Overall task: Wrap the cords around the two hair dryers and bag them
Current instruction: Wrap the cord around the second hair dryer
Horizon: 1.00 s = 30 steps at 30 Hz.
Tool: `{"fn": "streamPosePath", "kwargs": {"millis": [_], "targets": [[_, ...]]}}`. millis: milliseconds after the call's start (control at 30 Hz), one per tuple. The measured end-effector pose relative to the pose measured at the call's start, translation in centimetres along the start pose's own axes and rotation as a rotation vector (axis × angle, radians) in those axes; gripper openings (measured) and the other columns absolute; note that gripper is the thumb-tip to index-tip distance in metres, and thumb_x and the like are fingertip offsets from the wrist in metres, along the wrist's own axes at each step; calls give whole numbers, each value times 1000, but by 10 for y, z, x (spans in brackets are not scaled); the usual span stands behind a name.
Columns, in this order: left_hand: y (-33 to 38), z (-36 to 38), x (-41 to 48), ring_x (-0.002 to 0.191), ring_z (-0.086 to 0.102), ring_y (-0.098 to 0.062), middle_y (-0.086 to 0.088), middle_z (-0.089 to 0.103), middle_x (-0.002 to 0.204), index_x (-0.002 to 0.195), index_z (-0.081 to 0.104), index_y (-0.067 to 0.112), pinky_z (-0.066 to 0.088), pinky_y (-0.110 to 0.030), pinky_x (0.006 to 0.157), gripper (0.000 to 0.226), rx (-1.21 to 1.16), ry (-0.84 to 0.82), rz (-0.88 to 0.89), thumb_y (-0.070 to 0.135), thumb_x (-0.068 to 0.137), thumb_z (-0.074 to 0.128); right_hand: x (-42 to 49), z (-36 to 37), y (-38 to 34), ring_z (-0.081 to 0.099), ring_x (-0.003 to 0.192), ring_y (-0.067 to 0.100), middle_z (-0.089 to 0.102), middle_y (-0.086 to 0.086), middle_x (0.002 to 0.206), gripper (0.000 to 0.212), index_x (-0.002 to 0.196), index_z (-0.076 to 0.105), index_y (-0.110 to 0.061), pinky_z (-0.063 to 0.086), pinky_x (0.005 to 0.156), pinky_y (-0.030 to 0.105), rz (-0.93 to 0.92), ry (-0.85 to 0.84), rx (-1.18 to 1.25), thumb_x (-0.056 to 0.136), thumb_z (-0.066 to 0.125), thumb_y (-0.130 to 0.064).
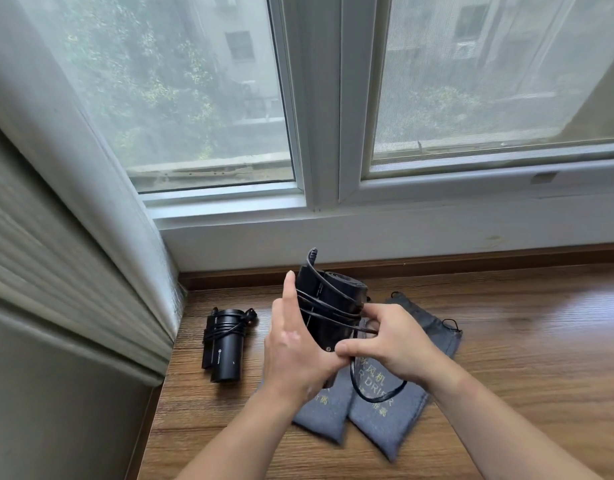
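Black power cord [371, 400] is the likeliest source of trouble. Several turns sit loosely and at a slant around the black folded hair dryer [328, 306], which is held just above the two grey fabric drawstring pouches [385, 427], and a slack loop droops onto the pouches' gold lettering. If tension drops, I judge those slanted turns could slide off the dryer's end and the coil could spring apart. A tail left loose could also catch on a pouch mouth at bagging, and the plug end, which I cannot locate, may have nowhere to tuck. The left hand [295, 348], above the pouches' left edge, cradles the dryer from the side with its thumb straight up along the body. Its other fingers are hidden behind the dryer, so their curl cannot be told, though the dryer plainly rests in this grasp. The right hand [399, 341], directly over the pouches, has its fingers bent close together, thumb and forefinger pinching the cord where it leaves the coil. A second black cylindrical hair dryer [227, 344], its cord already wound round it, lies left of the pouches, apart from them, on the brown wooden sill [506, 341]; neither dryer is bagged.
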<state>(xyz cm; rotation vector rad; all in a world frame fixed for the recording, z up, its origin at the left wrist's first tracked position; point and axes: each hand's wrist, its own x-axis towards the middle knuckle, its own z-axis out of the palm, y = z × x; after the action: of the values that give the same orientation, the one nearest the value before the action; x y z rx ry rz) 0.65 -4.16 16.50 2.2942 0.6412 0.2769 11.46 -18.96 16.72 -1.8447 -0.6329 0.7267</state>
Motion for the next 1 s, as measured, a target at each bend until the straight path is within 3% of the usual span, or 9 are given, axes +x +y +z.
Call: {"fn": "streamPosePath", "kwargs": {"millis": [133, 233, 300, 433, 533, 600, 667, 833, 1000], "targets": [[-11, -7, 4, 128, 44, 0, 12, 44, 148, 164, 3, 37, 33, -12, 101, 144, -112, -107, 6, 56, 53, 93, 1, -12, 0, 72, 107, 5, 78, -17, 109, 44, 110, 75, -34, 53, 103, 44, -16, -87, -7, 69, 91, -33], [-13, -13, 3, 130, 47, 12, 26, 49, 141, 163, 8, 39, 32, 3, 100, 142, -237, -206, 2, 61, 48, 88, 2, -14, 0, 75, 106, 13, 80, -6, 108, 44, 109, 75, -22, 55, 102, 46, -6, -140, 61, 70, 94, -23], [-14, -15, 4, 129, 47, 17, 29, 52, 137, 162, 11, 43, 38, -5, 108, 141, -330, -297, -11, 57, 48, 92, 3, -14, 2, 74, 109, 18, 79, 2, 111, 45, 112, 73, -14, 56, 101, 42, -22, -182, 129, 71, 92, -14], [-22, -15, 9, 140, 52, -8, 9, 58, 148, 162, 18, 39, 39, -46, 122, 135, -464, -434, -17, 41, 53, 98, 2, -13, 2, 71, 114, 25, 76, 12, 117, 48, 118, 69, -4, 55, 97, 32, -51, -234, 244, 74, 87, 0], [-20, -13, 11, 146, 45, -7, 10, 46, 157, 164, 6, 40, 34, -37, 125, 141, -443, -447, -36, 50, 55, 95, 2, -5, 2, 74, 109, 23, 79, 8, 111, 41, 111, 74, -8, 57, 95, 33, -26, -146, 230, 73, 88, -1], [-10, -10, 9, 141, 41, 0, 13, 33, 153, 164, -3, 39, 33, -6, 111, 143, -328, -400, -19, 54, 52, 85, 3, 0, 4, 75, 102, 17, 80, 2, 106, 38, 106, 75, -13, 56, 91, 32, -16, -73, 206, 71, 90, -6], [-3, -6, 5, 131, 43, 2, 15, 30, 145, 164, -7, 37, 31, 6, 92, 147, -262, -331, -14, 53, 48, 82, 1, 3, 2, 76, 99, 15, 81, -1, 102, 36, 103, 76, -16, 58, 92, 37, -8, -27, 187, 71, 91, -10], [-3, -2, 4, 129, 55, -5, 12, 54, 142, 159, 21, 36, 44, -19, 107, 121, -255, -205, 83, 39, 56, 84, 3, 1, -3, 76, 100, 14, 81, -4, 101, 38, 103, 77, -20, 58, 96, 40, -47, -35, 124, 69, 93, -17], [-2, -15, 7, 112, 66, 0, 13, 70, 119, 150, 34, 39, 48, -12, 92, 105, -339, -230, 43, 18, 63, 90, 7, -10, -2, 74, 86, 3, 81, -8, 96, 39, 111, 75, -16, 55, 82, 24, -47, -114, 138, 75, 89, -9]]}}
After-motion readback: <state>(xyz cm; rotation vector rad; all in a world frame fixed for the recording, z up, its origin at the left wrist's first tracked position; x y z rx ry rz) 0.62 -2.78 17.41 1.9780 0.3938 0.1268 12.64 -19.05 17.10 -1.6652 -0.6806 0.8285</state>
